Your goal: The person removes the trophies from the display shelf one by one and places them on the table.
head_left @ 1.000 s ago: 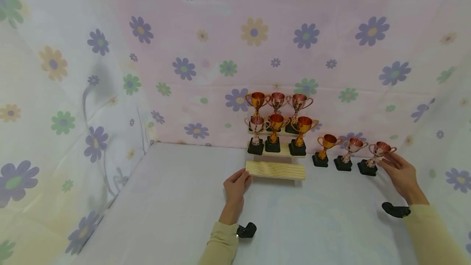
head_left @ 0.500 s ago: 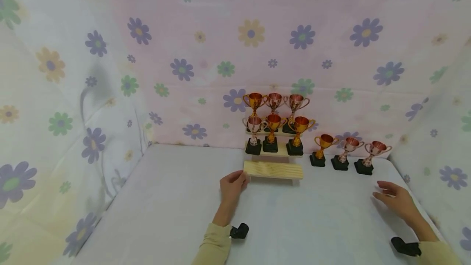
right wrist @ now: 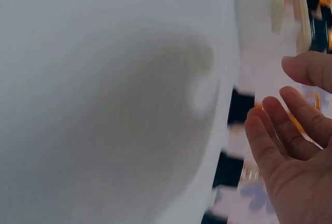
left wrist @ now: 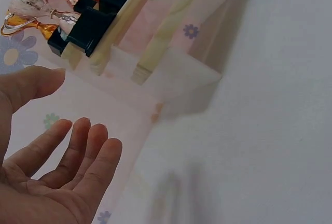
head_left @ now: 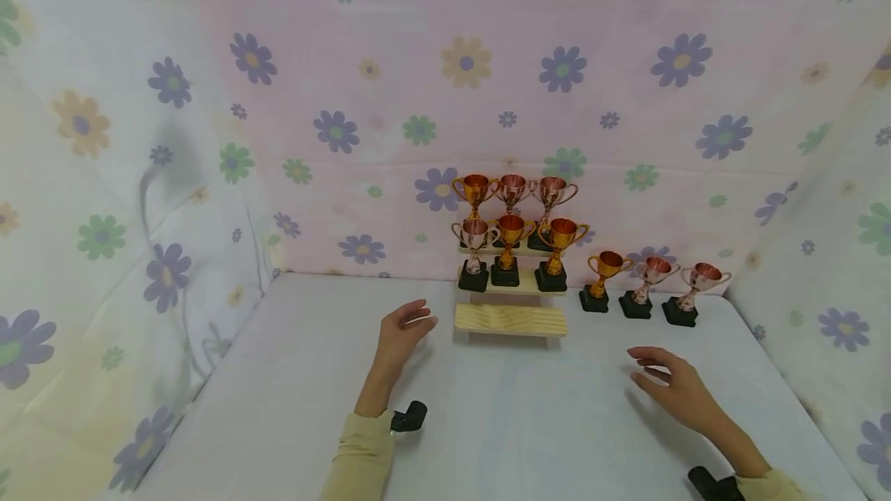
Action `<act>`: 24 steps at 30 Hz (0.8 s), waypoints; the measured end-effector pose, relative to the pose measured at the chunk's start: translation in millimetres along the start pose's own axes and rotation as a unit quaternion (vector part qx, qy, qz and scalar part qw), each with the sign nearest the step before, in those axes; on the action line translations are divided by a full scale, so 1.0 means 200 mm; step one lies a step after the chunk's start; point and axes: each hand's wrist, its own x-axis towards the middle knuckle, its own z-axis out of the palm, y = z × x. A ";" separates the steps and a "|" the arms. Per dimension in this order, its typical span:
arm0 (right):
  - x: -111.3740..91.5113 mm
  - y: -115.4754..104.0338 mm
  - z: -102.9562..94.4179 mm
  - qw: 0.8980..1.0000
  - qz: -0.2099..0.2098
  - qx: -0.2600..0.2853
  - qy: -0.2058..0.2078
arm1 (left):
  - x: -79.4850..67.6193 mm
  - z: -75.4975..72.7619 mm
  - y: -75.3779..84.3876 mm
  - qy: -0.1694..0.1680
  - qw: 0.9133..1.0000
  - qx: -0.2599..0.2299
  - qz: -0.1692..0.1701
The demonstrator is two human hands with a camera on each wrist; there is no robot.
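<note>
My left hand [head_left: 400,337] hovers left of a tiered wooden stand [head_left: 511,320], apart from it, with fingers relaxed and nothing held. In the left wrist view, space shows between its thumb and fingers [left wrist: 98,167]. My right hand [head_left: 675,391] is over the table in front of the trophies, thumb and fingers parted and nothing between them. On the stand's middle step are a pinkish trophy [head_left: 475,235], a gold trophy [head_left: 510,230] and another gold trophy [head_left: 562,235]. Behind them, the top step bears a gold trophy [head_left: 476,188] and two rose-coloured ones [head_left: 553,193]. The lowest step is bare.
Right of the stand, a small gold trophy [head_left: 607,264] and two rose-coloured trophies [head_left: 654,273] line up on the white table [head_left: 313,377]. A flower-patterned cloth [head_left: 390,60] hangs behind and at both sides.
My right hand has let go of the rightmost trophy, pulled back toward me and then moved left. My left hand has left the lowest step's end and shifted left.
</note>
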 end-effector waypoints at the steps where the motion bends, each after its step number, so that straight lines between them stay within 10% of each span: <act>1: 0.01 -0.03 0.03 1.000 -0.002 0.011 -0.005 | 0.00 -0.01 0.02 -0.003 1.000 0.005 0.001; 14: 0.21 -0.27 0.33 0.983 0.084 0.165 0.011 | 0.11 0.02 0.29 -0.020 0.994 0.032 0.103; 24: 0.30 -0.30 0.44 0.905 0.181 0.381 0.053 | 0.29 0.13 0.48 -0.090 0.983 0.033 0.155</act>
